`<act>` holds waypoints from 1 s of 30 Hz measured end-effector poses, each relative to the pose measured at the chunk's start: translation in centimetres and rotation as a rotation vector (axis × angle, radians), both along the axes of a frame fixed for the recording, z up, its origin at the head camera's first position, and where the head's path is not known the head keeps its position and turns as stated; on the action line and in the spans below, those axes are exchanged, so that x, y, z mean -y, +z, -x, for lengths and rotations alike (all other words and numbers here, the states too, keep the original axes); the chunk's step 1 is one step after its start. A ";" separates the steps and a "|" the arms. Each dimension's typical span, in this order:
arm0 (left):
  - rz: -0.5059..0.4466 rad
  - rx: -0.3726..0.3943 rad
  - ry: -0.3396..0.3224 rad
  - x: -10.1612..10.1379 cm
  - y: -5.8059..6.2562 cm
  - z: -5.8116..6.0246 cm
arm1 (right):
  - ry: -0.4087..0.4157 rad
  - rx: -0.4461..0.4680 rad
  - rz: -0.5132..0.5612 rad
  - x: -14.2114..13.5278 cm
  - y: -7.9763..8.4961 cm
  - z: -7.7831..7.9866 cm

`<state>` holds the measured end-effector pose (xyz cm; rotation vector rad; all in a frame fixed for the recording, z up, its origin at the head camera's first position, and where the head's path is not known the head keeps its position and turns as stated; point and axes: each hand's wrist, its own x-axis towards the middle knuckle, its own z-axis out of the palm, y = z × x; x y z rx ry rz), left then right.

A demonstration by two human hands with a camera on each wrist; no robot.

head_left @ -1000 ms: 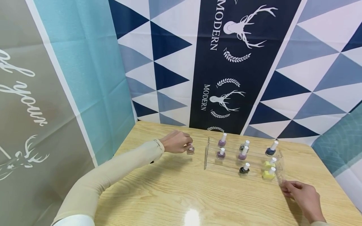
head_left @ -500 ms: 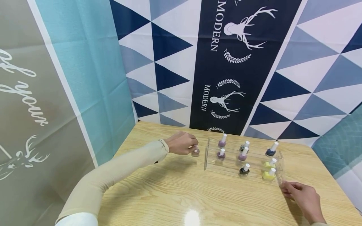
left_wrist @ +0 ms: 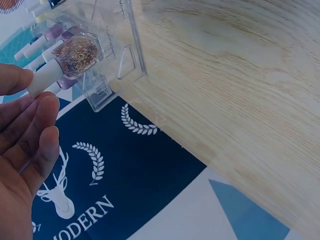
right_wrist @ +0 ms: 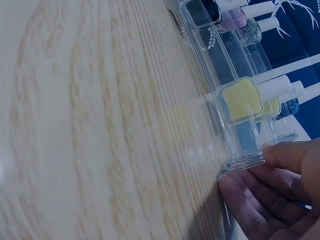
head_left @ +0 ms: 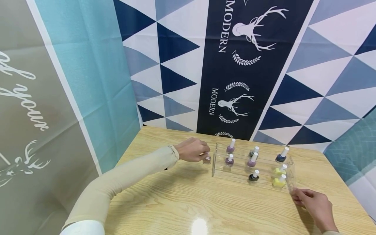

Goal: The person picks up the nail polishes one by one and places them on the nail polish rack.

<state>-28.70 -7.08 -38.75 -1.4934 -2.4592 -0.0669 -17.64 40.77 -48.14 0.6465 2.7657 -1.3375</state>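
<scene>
My left hand (head_left: 193,150) pinches a nail polish bottle (left_wrist: 77,55) by its white cap. Coppery glitter fills the bottle, which is just left of a clear tiered display rack (head_left: 213,164). At the rack's front right corner, my right hand (head_left: 315,204) grips the clear end panel between thumb and fingers. On the rack's tiers stand several bottles: purple polish (head_left: 229,161), black polish (head_left: 253,176), dark blue polish (head_left: 280,158) and yellow polish (right_wrist: 241,100), all with white caps. A glittery grey bottle (right_wrist: 250,33) stands behind a mauve one (right_wrist: 233,20).
The rack stands on a light wood table (head_left: 164,199), toward its back right. A patterned cloth (head_left: 176,81) hangs right behind the table, and a teal and grey cloth (head_left: 97,81) hangs along the left side.
My left hand has moved right with the glitter bottle, bringing it close to the rack's left end. The right hand and the rack have stayed in place.
</scene>
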 end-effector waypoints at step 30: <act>0.022 0.007 -0.078 -4.7 -0.1 -0.4 | 0.014 0.000 0.014 0.0 0.2 -0.3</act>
